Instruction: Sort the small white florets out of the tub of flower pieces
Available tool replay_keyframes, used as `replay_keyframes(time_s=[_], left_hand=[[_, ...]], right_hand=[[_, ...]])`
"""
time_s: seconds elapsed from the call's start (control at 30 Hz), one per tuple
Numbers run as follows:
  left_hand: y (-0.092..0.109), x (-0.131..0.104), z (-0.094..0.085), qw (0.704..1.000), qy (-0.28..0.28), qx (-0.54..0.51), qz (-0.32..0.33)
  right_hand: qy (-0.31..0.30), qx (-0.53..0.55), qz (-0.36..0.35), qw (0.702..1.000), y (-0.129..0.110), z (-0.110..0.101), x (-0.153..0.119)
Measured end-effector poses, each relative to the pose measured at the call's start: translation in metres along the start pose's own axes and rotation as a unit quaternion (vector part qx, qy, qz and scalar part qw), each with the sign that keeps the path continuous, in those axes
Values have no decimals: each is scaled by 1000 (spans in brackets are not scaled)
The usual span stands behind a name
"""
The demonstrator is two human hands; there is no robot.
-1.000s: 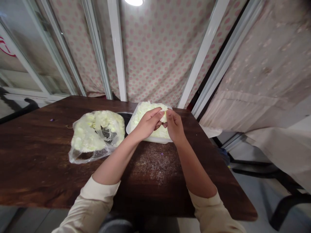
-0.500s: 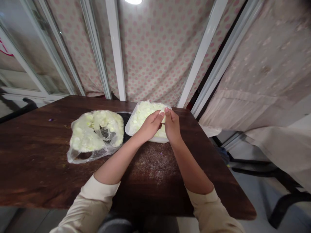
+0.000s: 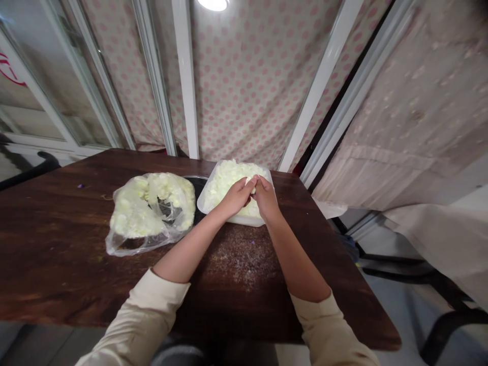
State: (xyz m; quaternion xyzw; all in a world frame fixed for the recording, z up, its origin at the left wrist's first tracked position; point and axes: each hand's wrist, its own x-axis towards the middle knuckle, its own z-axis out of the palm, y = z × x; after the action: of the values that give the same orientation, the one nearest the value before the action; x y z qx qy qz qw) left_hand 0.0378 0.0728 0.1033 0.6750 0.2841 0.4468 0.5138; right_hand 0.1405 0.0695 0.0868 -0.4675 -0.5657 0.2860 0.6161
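Observation:
Over a white plastic tub [image 3: 256, 220] heaped with pale yellow-green pieces [image 3: 221, 184], my two hands meet. My left hand [image 3: 237, 197] has its thumb and fingers closed on a small pale piece [image 3: 249, 186]. Against the same piece, my right hand [image 3: 265, 197] is closed too, its thumb touching the left thumb. The fingertips are partly hidden behind the thumbs. To the left lies a clear plastic bag [image 3: 127, 244] holding more of the pale pieces.
Between bag and tub, a dark round tray [image 3: 199, 187] shows in part. White granules [image 3: 246, 262] are scattered on the brown wooden table [image 3: 68, 254]. A polka-dot curtain [image 3: 247, 76] hangs behind, and dark chair parts [image 3: 450, 320] stand at the right.
My right hand has moved slightly left and down, closer against my left hand. More of the tub's right rim shows. The bag has stayed in place.

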Motion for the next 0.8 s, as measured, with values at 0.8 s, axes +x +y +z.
replay_keyframes(time_s=[0.8], left_hand=[[-1,3,-15,999,35,25,-12]], right_hand=[[32,-321,-19,946,-8,-29,6]])
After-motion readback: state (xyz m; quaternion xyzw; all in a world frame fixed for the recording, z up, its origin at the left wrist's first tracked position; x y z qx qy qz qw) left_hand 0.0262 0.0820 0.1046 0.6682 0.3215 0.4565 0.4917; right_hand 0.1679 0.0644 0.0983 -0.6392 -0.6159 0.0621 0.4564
